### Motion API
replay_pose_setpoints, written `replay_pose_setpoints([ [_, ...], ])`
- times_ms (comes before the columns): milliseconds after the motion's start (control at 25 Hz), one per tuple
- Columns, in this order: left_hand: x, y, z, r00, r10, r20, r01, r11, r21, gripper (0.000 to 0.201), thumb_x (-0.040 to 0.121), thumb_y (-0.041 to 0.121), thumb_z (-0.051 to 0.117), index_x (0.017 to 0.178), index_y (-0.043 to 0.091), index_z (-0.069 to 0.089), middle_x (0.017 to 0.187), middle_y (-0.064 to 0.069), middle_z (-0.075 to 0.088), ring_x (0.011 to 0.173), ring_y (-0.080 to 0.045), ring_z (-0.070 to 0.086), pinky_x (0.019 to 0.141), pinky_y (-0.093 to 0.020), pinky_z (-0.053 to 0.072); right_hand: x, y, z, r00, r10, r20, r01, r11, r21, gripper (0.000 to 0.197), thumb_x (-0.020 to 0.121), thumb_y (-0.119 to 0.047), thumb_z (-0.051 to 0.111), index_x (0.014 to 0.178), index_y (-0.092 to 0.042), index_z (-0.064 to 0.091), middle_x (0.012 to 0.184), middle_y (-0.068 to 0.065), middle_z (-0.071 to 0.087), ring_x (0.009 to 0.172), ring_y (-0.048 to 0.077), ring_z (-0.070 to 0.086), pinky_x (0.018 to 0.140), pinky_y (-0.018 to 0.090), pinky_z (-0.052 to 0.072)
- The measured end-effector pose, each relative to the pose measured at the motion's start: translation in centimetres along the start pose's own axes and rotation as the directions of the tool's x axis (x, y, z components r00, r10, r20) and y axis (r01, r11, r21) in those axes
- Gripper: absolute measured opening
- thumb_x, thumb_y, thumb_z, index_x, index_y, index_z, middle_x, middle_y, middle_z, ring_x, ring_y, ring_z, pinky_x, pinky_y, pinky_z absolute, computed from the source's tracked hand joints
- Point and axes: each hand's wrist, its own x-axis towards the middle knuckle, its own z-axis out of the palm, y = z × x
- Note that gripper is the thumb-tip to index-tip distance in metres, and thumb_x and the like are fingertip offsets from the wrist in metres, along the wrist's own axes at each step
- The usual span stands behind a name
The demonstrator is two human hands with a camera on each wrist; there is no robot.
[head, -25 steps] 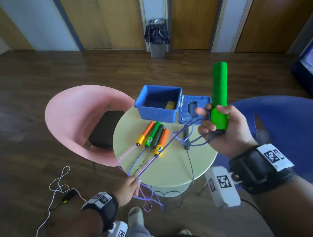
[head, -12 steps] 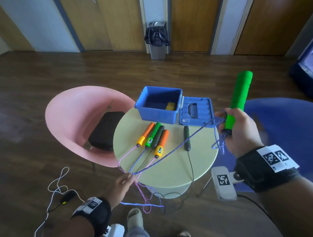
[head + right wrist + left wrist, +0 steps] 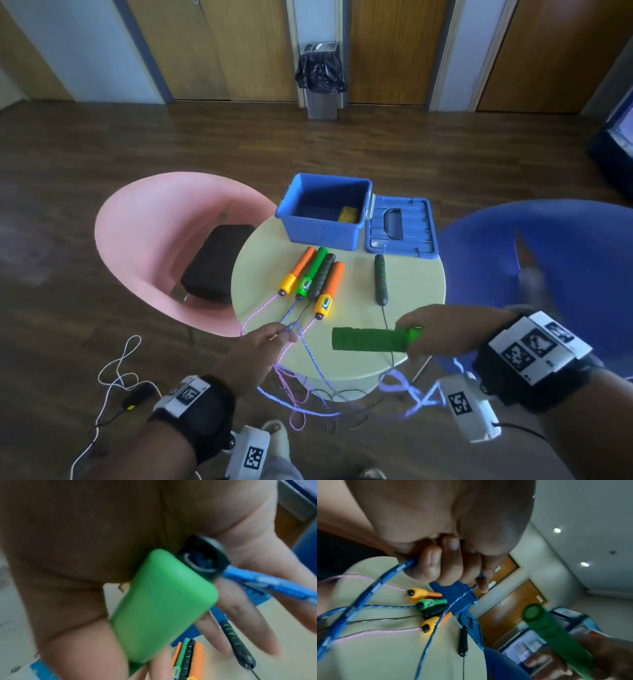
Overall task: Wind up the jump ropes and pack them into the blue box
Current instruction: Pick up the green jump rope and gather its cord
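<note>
My right hand (image 3: pixel 435 330) grips a green jump-rope handle (image 3: pixel 373 339) (image 3: pixel 556 639) (image 3: pixel 159 605), held level over the near edge of the round table (image 3: pixel 404 281). Its blue rope (image 3: pixel 271 584) hangs in blurred loops below that hand. My left hand (image 3: pixel 260 349) pinches the same blue rope (image 3: pixel 373 584) at the table's near left edge. Two orange handles (image 3: pixel 297 271), a green handle (image 3: pixel 311 272) and a black handle (image 3: pixel 321 277) lie side by side in the middle. Another black handle (image 3: pixel 381 279) lies to their right. The open blue box (image 3: pixel 325 209) stands at the back.
The box lid (image 3: pixel 400 226) lies flat to the right of the box. A pink chair (image 3: pixel 150 240) with a black cushion stands left of the table, a blue chair (image 3: pixel 548 246) right. Pink and blue ropes hang off the near edge. A white cable (image 3: pixel 116 373) lies on the floor.
My right hand has swung the green handle from upright at the right down to level over the table's near edge. My left hand has risen to the table's edge, still pinching the rope.
</note>
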Motion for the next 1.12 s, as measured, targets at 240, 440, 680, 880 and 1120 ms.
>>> replay_pose_setpoints([
  [240,-0.5,3.6,2.2,0.957,0.181,0.227,-0.195,0.98,0.042,0.022,0.096,0.026,0.049,0.09,0.023,0.07,0.057,0.013,0.054,0.055,-0.003,0.048,0.062,-0.022,0.038,1.0,-2.6,1.8,0.944,-0.086,-0.319,0.314,0.538,0.782,0.037,0.06,-0.033,0.067,0.095,-0.024,0.076,0.118,0.016,0.068,0.112,0.029,0.062,0.1,0.046,0.043],
  [440,0.5,5.3,3.2,0.915,0.345,0.21,-0.38,0.912,0.157,0.019,0.1,0.03,0.055,0.102,0.041,0.071,0.104,0.024,0.071,0.105,0.0,0.061,0.097,-0.02,0.042,1.8,-4.7,2.8,0.913,-0.283,-0.295,0.401,0.486,0.777,0.055,0.053,-0.031,0.068,0.095,0.003,0.066,0.103,0.033,0.065,0.085,0.04,0.062,0.079,0.043,0.047],
  [680,1.2,3.9,1.9,0.94,0.336,0.06,-0.338,0.892,0.301,0.028,0.092,0.038,0.066,0.073,0.018,0.06,0.054,0.008,0.04,0.051,-0.007,0.036,0.053,-0.024,0.03,1.0,-3.7,1.4,0.937,-0.166,-0.308,0.326,0.732,0.598,0.025,0.057,-0.034,0.065,0.069,-0.012,0.064,0.06,-0.001,0.047,0.058,0.014,0.041,0.059,0.033,0.029],
  [880,1.0,1.5,-0.4,0.98,0.193,0.052,-0.2,0.952,0.232,0.038,0.081,0.059,0.059,0.072,0.024,0.067,0.057,0.007,0.047,0.053,-0.011,0.04,0.057,-0.027,0.033,0.3,-2.0,1.0,0.957,-0.135,-0.257,0.247,0.845,0.475,0.033,0.056,-0.045,0.064,0.071,-0.015,0.064,0.062,-0.003,0.045,0.058,0.012,0.041,0.059,0.031,0.03],
  [1120,0.8,-0.2,-2.1,0.988,0.114,0.104,-0.137,0.957,0.254,0.017,0.086,0.046,0.057,0.085,0.039,0.072,0.083,0.014,0.069,0.076,-0.01,0.058,0.077,-0.03,0.044,-0.2,-0.9,1.0,0.967,-0.088,-0.239,0.22,0.762,0.609,0.021,0.058,-0.034,0.065,0.068,-0.016,0.064,0.064,0.001,0.048,0.062,0.017,0.042,0.065,0.037,0.029],
])
